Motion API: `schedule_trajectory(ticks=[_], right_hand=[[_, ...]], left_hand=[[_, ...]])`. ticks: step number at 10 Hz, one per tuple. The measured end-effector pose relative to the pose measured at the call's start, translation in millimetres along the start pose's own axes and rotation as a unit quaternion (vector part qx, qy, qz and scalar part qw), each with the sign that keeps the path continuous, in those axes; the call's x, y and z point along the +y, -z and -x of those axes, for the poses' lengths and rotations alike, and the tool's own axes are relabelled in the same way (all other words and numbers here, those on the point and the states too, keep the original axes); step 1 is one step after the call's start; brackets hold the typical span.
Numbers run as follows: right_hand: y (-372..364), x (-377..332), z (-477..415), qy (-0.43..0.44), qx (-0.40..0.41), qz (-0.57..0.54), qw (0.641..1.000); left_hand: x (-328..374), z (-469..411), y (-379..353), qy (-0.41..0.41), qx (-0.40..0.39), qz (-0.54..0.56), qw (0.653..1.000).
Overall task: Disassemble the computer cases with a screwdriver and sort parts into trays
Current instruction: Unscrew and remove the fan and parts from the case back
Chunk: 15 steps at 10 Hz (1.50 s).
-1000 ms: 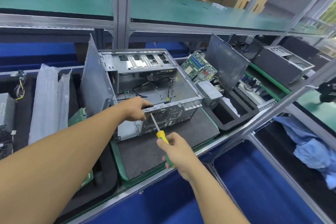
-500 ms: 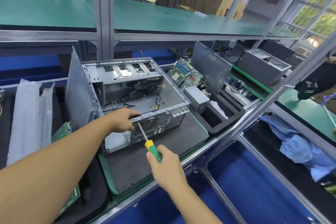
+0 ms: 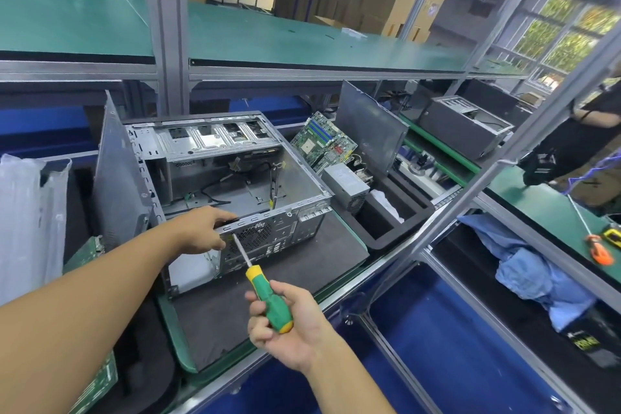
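An open grey computer case (image 3: 235,158) lies on a dark mat (image 3: 289,272) with its inside facing up. My left hand (image 3: 201,228) grips the near top rim of the case's rear panel, thumb on the outer face. My right hand (image 3: 289,329) holds a screwdriver (image 3: 265,296) with a green and yellow handle. Its shaft slants up to the left and the tip touches the rear panel close to my left thumb. A loose grey side panel (image 3: 117,178) leans against the case's left side.
A black foam tray (image 3: 386,232) to the right holds a power supply (image 3: 346,181), a motherboard (image 3: 322,141) and another panel (image 3: 369,131). Plastic bags (image 3: 30,222) lie at left. A second case (image 3: 467,124) and a person stand far right. Blue bins sit below.
The view has swung slightly, so the case now sits more to the left and lower. My right hand has drawn back a little with the screwdriver. My left hand stays on the rim.
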State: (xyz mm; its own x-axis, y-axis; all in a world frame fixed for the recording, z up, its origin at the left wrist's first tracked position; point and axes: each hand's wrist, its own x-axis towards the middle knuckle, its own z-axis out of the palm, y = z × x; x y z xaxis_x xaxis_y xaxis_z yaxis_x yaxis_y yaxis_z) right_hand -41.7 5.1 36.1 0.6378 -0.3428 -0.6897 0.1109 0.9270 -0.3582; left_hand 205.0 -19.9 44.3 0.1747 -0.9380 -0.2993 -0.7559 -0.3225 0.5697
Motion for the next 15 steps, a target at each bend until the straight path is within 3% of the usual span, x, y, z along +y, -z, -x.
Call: schedule_trajectory(ticks=[1,2,3,4,5,6,7,8,9,10,11,12,13,14,15], right_hand=[[0.1,1.8,-4.4,0.135,0.124,0.225,0.957],[3.5,14.3,-3.3,0.353,0.272,0.655,0.610],[1.2,27.5,-3.2,0.428,0.310,0.764,0.370],[-8.9,24.7,-2.1,0.353,0.235,0.587,0.690],[-11.9,10.9,-0.9,0.109,0.079,0.087,0.987],[-9.6,6.9,-2.0,0.021,-0.011,-0.041,0.999],[-12.5,5.8,-3.0,0.083,0.025,0.093,0.992],[-11.7,12.6,-3.2,0.288,0.222,0.565,0.741],[-14.1,26.3,-0.3,0.378,0.325,0.793,0.350],[-15.6,22.7,-2.0,0.356,0.274,0.718,0.532],[-15.1,3.5,-1.2,0.148,0.097,0.233,0.956],[-6.6,-8.3,-1.1,0.021,-0.023,-0.026,0.999],[-6.0,-5.0,-2.8,0.034,-0.004,0.026,0.999],[-5.2,0.1,-2.6,0.219,0.130,0.354,0.900],[-2.6,8.8,-1.1,0.415,0.299,0.750,0.420]], left_hand=[[0.8,0.8,0.4,0.003,-0.005,0.003,1.000],[1.9,2.1,1.1,0.010,-0.007,0.006,1.000],[3.4,2.2,1.8,0.011,-0.007,0.009,1.000],[4.5,3.4,2.0,0.009,-0.008,0.006,1.000],[4.8,4.0,2.6,0.009,-0.009,0.004,1.000],[3.8,4.7,2.5,0.005,-0.007,-0.005,1.000],[2.4,3.8,1.6,0.006,-0.007,-0.002,1.000],[2.0,3.2,1.1,0.011,-0.007,0.006,1.000],[2.9,3.1,1.5,0.010,-0.006,0.001,1.000],[2.5,3.3,1.6,0.009,-0.007,0.001,1.000],[2.7,3.6,1.9,0.006,-0.010,-0.001,1.000],[2.9,4.5,2.5,0.006,-0.008,-0.007,1.000],[4.2,5.5,1.9,0.007,-0.007,-0.015,1.000],[5.4,6.2,1.3,0.006,-0.003,-0.022,1.000],[5.9,6.5,1.6,0.004,0.000,-0.026,1.000]])
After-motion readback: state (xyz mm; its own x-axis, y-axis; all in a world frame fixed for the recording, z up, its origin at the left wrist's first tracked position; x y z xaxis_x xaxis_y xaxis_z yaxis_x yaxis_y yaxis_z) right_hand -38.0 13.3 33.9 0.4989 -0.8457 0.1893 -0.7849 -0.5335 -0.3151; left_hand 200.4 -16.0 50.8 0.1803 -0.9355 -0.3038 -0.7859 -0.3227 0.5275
